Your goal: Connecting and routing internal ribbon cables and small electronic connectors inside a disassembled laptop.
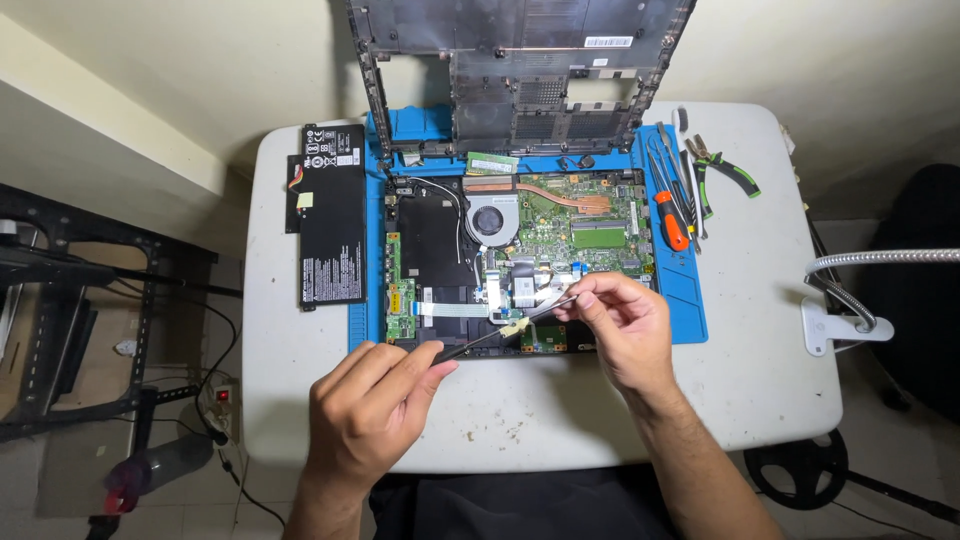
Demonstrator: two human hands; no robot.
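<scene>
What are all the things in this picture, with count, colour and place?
table: one, white, centre
mat: one, blue, on table
opened laptop: one, black and green, on mat
bottom cover: one, black, upright behind laptop
battery: one, black, left of mat
screwdriver: one, orange handle, right on mat
pliers: one, green-black, right of mat
lamp arm: one, silver, right edge
left hand: holds black tool
right hand: fingers pinch thin tool over laptop
</scene>
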